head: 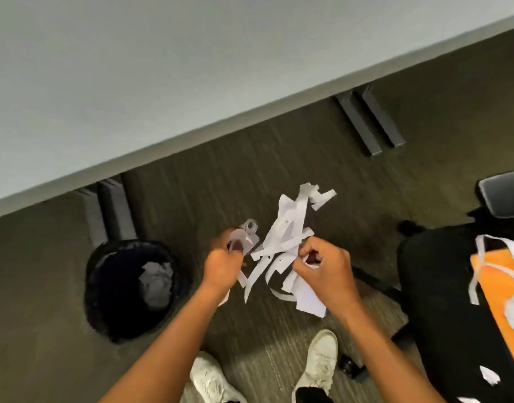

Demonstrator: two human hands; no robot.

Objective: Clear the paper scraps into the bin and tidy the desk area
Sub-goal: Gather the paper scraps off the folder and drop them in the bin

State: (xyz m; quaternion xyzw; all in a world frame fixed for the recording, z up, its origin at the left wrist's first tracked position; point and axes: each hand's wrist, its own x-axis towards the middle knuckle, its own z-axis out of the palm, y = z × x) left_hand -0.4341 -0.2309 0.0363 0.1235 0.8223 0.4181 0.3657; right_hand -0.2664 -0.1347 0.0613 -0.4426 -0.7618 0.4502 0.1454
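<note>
A tangled bunch of white paper strips (287, 231) hangs in the air above the carpet, held between both hands. My left hand (222, 264) grips a few curled scraps at the bunch's left side. My right hand (325, 270) pinches the larger part of the bunch, with strips and a flat piece dangling below it. A black round bin (104, 286) with a dark liner stands on the floor to the left of my hands, with crumpled white paper (156, 283) inside. More white scraps (511, 309) lie on an orange sheet (500, 286) at the right.
The grey desk top (162, 82) fills the upper left, its dark legs (369, 120) standing on the carpet. A black office chair (442, 286) at the right carries the orange sheet and loose scraps. My two white shoes (319, 362) are at the bottom.
</note>
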